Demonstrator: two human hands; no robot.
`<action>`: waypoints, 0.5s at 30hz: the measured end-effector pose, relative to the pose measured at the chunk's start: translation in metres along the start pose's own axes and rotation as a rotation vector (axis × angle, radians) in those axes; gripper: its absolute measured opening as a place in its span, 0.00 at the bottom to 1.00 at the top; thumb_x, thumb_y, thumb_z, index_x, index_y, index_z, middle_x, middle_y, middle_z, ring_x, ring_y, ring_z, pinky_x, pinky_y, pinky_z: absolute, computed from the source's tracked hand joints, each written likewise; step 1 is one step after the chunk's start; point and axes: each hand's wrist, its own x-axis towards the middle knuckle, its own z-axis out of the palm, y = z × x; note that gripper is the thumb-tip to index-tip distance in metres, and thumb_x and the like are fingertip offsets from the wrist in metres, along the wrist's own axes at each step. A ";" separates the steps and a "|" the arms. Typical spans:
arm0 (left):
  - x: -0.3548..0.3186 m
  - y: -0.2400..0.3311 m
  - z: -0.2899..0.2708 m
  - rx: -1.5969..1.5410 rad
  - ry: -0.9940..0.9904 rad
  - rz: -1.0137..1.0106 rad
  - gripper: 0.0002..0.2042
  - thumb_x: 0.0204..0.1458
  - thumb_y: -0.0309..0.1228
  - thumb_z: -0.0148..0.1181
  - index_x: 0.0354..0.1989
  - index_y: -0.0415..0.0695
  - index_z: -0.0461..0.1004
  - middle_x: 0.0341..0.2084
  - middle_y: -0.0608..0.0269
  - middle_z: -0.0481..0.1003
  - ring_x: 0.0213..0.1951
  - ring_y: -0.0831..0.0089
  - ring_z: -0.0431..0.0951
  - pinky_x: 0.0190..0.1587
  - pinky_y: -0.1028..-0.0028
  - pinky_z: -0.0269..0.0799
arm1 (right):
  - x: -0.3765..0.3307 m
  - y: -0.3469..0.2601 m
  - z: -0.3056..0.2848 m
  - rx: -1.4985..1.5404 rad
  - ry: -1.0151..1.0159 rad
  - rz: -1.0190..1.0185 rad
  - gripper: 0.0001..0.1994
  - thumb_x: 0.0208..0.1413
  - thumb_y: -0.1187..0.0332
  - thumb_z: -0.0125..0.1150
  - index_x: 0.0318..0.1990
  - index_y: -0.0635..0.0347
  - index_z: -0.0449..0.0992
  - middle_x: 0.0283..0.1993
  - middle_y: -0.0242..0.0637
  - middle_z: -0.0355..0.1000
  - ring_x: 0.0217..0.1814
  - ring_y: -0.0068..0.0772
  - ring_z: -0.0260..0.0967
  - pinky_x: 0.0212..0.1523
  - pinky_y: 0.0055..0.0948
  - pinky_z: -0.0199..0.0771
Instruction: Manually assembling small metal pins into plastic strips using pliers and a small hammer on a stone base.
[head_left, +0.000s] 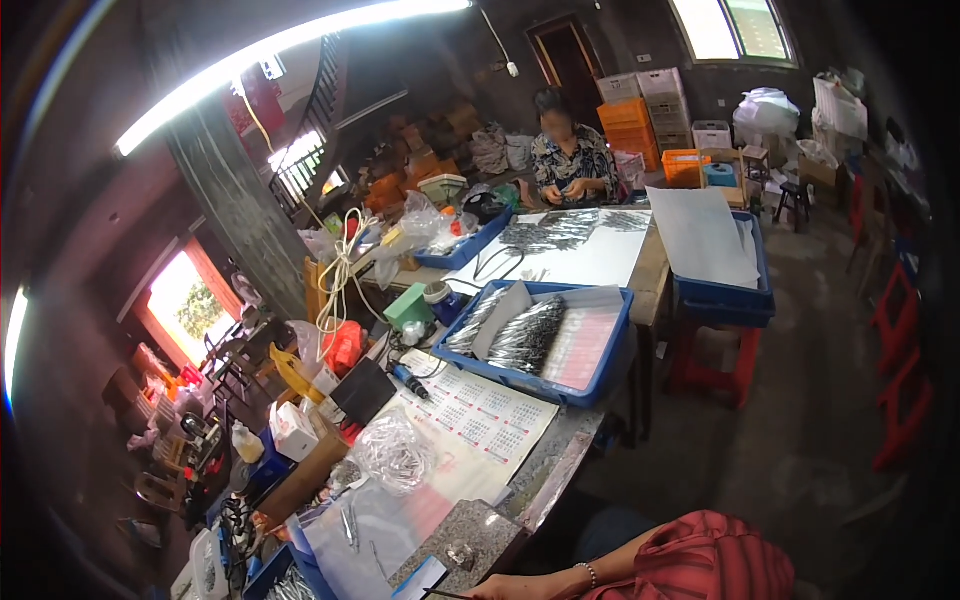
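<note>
Beside the grey speckled stone block, a thin dark rod juts past the right hand; its fingers are cropped, so I cannot tell their opening or grip.

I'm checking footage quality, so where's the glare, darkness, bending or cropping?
Head view: the overhead tube light glares white and bows; head view: the upper-right window is partly blown out; head view: the right rim sinks into black, and the lower edge crops the right hand.
</note>
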 end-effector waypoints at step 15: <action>0.059 -0.030 0.017 -0.144 -0.121 -0.080 0.05 0.60 0.28 0.51 0.39 0.39 0.69 0.34 0.59 0.74 0.35 0.72 0.73 0.41 0.73 0.70 | 0.026 0.003 -0.067 0.006 0.071 0.510 0.08 0.61 0.68 0.53 0.37 0.63 0.74 0.26 0.30 0.71 0.28 0.19 0.68 0.30 0.22 0.68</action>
